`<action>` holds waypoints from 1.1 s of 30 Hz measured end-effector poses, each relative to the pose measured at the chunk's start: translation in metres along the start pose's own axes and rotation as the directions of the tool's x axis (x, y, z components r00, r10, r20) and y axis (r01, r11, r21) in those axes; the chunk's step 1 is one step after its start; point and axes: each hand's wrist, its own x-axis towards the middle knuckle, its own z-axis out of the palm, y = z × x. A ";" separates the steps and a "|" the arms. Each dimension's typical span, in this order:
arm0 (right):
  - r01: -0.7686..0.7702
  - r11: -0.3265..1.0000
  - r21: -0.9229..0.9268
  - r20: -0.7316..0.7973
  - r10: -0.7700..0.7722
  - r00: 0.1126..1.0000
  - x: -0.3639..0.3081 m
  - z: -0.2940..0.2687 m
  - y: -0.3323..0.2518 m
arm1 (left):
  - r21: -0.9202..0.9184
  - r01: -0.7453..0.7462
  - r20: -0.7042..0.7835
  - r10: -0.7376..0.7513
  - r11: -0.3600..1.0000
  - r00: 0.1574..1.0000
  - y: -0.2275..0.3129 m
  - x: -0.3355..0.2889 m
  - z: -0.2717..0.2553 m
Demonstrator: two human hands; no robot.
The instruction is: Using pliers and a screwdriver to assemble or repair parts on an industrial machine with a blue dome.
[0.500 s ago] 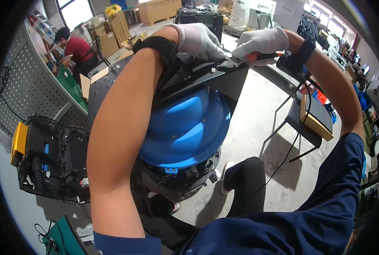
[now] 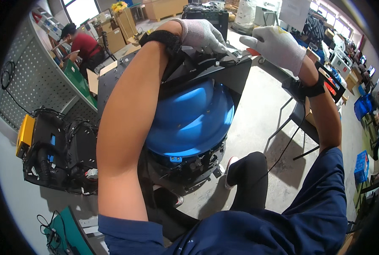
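Note:
My left hand (image 2: 202, 36), in a whitish glove, bends over the far edge of a black panel (image 2: 198, 74). Its fingers are pressed together at the panel's corner; what they pinch is too small to make out. My right hand (image 2: 278, 46), gloved alike, is raised just right of that corner, its thumb pointing left. Under its curled fingers shows the orange handle of a hand tool (image 2: 252, 52), which looks like pliers; most of it is hidden. Below the panel bulges a glossy blue rounded shell (image 2: 185, 123) on a dark machine base.
Left stands an opened black housing with wiring (image 2: 62, 153) and a yellow part, beside a perforated panel (image 2: 32, 80). A black chair (image 2: 302, 123) stands right, with a cable hanging by it. A person in red (image 2: 83, 44) sits at the far left. Boxes (image 2: 164, 9) are behind.
My right hand has lifted and turned, its thumb now stretched out and the tool mostly hidden. My left hand stays at the panel's corner. The whole view has shifted slightly.

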 end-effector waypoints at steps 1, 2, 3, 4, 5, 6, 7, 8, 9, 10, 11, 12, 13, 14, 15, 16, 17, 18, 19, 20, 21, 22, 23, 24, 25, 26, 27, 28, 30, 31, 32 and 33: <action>-0.021 1.000 -0.009 -0.011 0.021 1.000 -0.003 0.000 0.001 | 0.003 0.006 0.001 -0.006 1.000 1.000 0.000 0.000 0.000; -0.014 1.000 0.004 -0.056 0.015 0.998 -0.004 0.000 0.001 | 0.000 0.013 0.002 -0.013 1.000 1.000 -0.001 0.000 0.001; -0.029 0.999 0.028 -0.031 0.030 0.999 -0.002 0.000 0.003 | 0.004 0.011 -0.002 -0.011 1.000 1.000 -0.002 0.000 0.000; -0.031 0.999 0.029 -0.026 0.031 0.999 -0.001 0.000 0.003 | 0.007 0.029 0.000 -0.029 1.000 1.000 -0.003 0.000 0.000; -0.028 0.996 0.087 -0.062 0.033 0.997 -0.001 0.002 0.003 | -0.003 0.010 -0.009 -0.011 1.000 1.000 -0.003 0.001 0.001; -0.061 0.990 0.130 -0.078 0.071 0.994 -0.001 0.003 0.003 | -0.015 -0.011 -0.016 0.010 1.000 1.000 -0.004 0.001 0.002; -0.021 0.988 0.151 -0.045 0.028 0.999 -0.001 0.001 0.005 | -0.010 -0.012 -0.027 0.012 1.000 1.000 -0.006 0.001 0.002; -0.024 0.988 0.154 -0.047 0.031 0.998 -0.001 0.003 0.006 | -0.008 -0.007 -0.019 0.007 1.000 1.000 -0.006 0.002 0.001; -0.012 0.990 0.138 -0.053 0.020 0.998 0.000 0.004 0.008 | -0.018 -0.007 -0.014 0.007 1.000 1.000 -0.007 0.002 0.000; -0.002 0.993 0.120 -0.058 0.009 0.998 0.001 0.005 0.009 | -0.020 -0.009 -0.017 0.009 1.000 1.000 -0.007 0.002 0.000; -0.008 0.993 0.120 -0.059 0.015 0.998 0.002 0.006 0.011 | -0.024 -0.012 -0.005 0.012 1.000 1.000 -0.007 0.002 0.000; -0.012 0.996 0.093 -0.036 0.016 0.999 0.005 0.006 0.012 | -0.027 -0.006 -0.006 0.006 1.000 1.000 -0.006 0.001 0.000; -0.037 0.998 0.058 0.001 0.037 0.999 0.006 0.006 0.012 | -0.024 0.001 -0.016 -0.002 1.000 1.000 -0.005 0.001 0.000; -0.018 0.998 0.065 -0.011 0.019 1.000 0.005 0.006 0.013 | -0.031 -0.002 -0.005 0.002 1.000 1.000 -0.004 0.001 0.001; -0.032 0.996 0.078 0.023 0.030 0.999 0.004 0.006 0.014 | -0.017 0.014 -0.017 -0.014 1.000 1.000 -0.004 0.000 0.001; -0.044 0.995 0.090 0.057 0.039 0.998 0.003 0.006 0.014 | -0.005 0.018 -0.031 -0.018 1.000 0.999 -0.003 0.000 0.001; -0.045 0.995 0.089 0.057 0.040 0.998 0.000 0.006 0.014 | -0.005 0.029 -0.031 -0.029 1.000 0.999 -0.002 0.000 0.001; -0.049 0.995 0.090 0.065 0.043 0.997 -0.004 0.007 0.013 | 0.005 0.034 -0.038 -0.034 0.999 0.999 -0.002 0.000 0.002; -0.051 0.993 0.107 0.068 0.044 0.997 -0.007 0.007 0.012 | 0.012 0.024 -0.046 -0.024 1.000 0.999 -0.002 0.000 0.002; -0.054 0.994 0.090 0.074 0.047 0.996 -0.011 0.008 0.011 | 0.014 0.038 -0.043 -0.038 0.999 0.998 -0.003 0.000 0.003; -0.025 0.997 0.077 0.045 0.022 0.999 -0.014 0.009 0.010 | -0.005 0.016 -0.050 -0.016 1.000 0.999 -0.003 0.001 0.003; -0.050 0.996 0.076 0.060 0.046 0.997 -0.017 0.010 0.010 | -0.024 -0.007 -0.057 0.006 1.000 0.998 -0.004 0.001 0.004; -0.035 0.995 0.093 0.069 0.029 0.997 -0.021 0.009 0.010 | -0.023 -0.009 -0.056 0.008 1.000 0.998 -0.005 0.002 0.004; -0.037 0.995 0.092 0.068 0.031 0.997 -0.022 0.009 0.010 | -0.030 -0.002 -0.054 0.001 1.000 0.999 -0.006 0.002 0.004; -0.011 0.998 0.061 0.033 0.009 0.999 -0.023 0.009 0.008 | -0.036 0.005 -0.052 -0.007 0.999 0.999 -0.006 0.002 0.004; 0.015 0.999 0.029 -0.002 -0.015 1.000 -0.024 0.009 0.007 | -0.035 0.004 -0.051 -0.006 0.999 0.999 -0.006 0.002 0.004; 0.014 0.999 0.029 -0.003 -0.014 1.000 -0.025 0.009 0.006 | -0.049 0.011 -0.047 -0.014 0.999 0.999 -0.006 0.002 0.004; -0.049 0.997 0.054 -0.001 0.049 0.999 -0.027 0.009 0.005 | -0.062 0.014 -0.046 -0.017 0.998 0.999 -0.005 0.001 0.003; -0.110 0.991 0.081 0.001 0.111 0.994 -0.030 0.011 0.001 | -0.076 0.020 -0.045 -0.023 0.997 0.999 -0.004 0.000 0.003; -0.077 0.996 0.052 -0.079 0.081 0.994 -0.032 0.013 -0.001 | -0.087 0.020 -0.050 -0.025 0.996 0.998 -0.003 0.000 0.003; -0.046 0.999 0.022 -0.158 0.049 0.986 -0.034 0.014 -0.002 | -0.089 0.022 -0.048 -0.026 0.996 0.999 -0.002 -0.001 0.003; -0.044 0.999 0.023 -0.157 0.047 0.986 -0.035 0.015 -0.003 | -0.079 0.017 -0.048 -0.021 0.997 0.999 -0.001 -0.001 0.003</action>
